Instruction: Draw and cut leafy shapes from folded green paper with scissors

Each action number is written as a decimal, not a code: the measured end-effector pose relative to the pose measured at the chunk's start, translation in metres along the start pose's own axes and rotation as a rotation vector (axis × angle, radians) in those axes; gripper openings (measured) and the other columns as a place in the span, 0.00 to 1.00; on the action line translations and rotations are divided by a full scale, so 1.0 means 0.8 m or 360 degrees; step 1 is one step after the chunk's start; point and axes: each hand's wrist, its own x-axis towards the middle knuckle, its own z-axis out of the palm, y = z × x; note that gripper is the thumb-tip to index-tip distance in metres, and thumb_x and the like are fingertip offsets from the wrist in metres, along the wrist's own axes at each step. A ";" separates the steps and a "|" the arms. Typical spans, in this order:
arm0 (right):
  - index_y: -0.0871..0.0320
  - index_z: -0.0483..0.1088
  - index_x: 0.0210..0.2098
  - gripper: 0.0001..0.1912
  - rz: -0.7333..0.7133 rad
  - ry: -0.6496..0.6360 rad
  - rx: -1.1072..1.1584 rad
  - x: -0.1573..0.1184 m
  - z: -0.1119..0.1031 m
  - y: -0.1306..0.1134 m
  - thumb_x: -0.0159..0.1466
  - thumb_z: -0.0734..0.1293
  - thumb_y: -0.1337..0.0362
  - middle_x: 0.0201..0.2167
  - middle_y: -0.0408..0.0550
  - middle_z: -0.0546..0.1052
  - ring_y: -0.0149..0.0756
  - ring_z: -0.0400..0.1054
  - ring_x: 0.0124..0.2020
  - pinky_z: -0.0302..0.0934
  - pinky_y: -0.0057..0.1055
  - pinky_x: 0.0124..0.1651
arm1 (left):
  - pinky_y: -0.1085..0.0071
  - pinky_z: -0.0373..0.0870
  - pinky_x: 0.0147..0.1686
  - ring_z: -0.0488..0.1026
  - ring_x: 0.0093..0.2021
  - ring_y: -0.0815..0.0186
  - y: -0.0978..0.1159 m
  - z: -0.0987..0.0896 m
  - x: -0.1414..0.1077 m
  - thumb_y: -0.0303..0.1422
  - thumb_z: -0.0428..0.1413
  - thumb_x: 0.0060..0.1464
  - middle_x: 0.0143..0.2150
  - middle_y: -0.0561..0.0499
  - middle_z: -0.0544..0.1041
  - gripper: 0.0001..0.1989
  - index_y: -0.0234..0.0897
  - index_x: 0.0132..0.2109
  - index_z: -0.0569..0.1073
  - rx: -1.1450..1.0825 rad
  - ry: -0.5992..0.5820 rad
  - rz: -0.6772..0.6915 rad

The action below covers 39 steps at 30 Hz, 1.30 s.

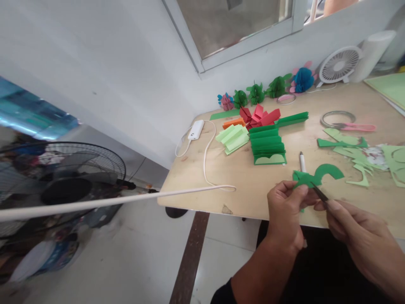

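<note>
My left hand (286,200) pinches a piece of green paper (304,180) above the front edge of the table. From it a curved green strip (330,171) reaches out to the right. My right hand (354,228) is closed around scissors (321,195), whose dark, slim blades meet the paper close to my left thumb; their handles are hidden inside the hand. Just beyond the paper lies a white pen (303,162). Farther back are a folded green paper stack (267,143), pale green folded paper (233,137) and red folded papers (259,116).
Paper honeycomb figures (257,93) line the wall beside a white fan (340,65). Green scraps (351,154) lie at the right, below a ring with a pink loop (359,126). A white cable (205,156) crosses the table's left end, near a white power bank (196,130).
</note>
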 end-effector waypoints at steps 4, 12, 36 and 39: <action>0.53 0.64 0.17 0.30 0.0034 0.0016 -0.0024 0.000 -0.003 -0.001 0.54 0.68 0.33 0.17 0.38 0.57 0.31 0.49 0.21 0.47 0.32 0.23 | 0.68 0.74 0.38 0.78 0.27 0.66 0.004 0.000 -0.001 0.35 0.70 0.35 0.27 0.46 0.81 0.17 0.35 0.30 0.72 0.0049 -0.0025 -0.0021; 0.53 0.64 0.17 0.30 -0.0008 -0.0056 -0.0073 0.000 -0.010 -0.002 0.55 0.67 0.34 0.17 0.39 0.58 0.32 0.52 0.21 0.50 0.32 0.23 | 0.67 0.74 0.39 0.78 0.28 0.64 0.006 -0.001 0.000 0.37 0.72 0.34 0.27 0.47 0.81 0.19 0.35 0.29 0.71 0.0067 -0.0036 -0.0044; 0.53 0.70 0.24 0.28 0.0015 -0.0096 -0.0114 0.008 -0.017 -0.004 0.54 0.68 0.33 0.17 0.39 0.60 0.34 0.54 0.21 0.51 0.34 0.23 | 0.69 0.74 0.38 0.78 0.27 0.64 0.020 -0.001 -0.002 0.38 0.72 0.35 0.26 0.47 0.80 0.18 0.35 0.26 0.72 0.0172 -0.0132 -0.0068; 0.52 0.65 0.20 0.29 0.0012 -0.0102 -0.0112 0.008 -0.016 -0.009 0.53 0.67 0.33 0.16 0.39 0.59 0.33 0.53 0.20 0.51 0.34 0.22 | 0.70 0.74 0.37 0.79 0.27 0.66 0.021 -0.001 -0.002 0.37 0.71 0.36 0.26 0.48 0.80 0.16 0.35 0.26 0.72 0.0201 -0.0137 -0.0055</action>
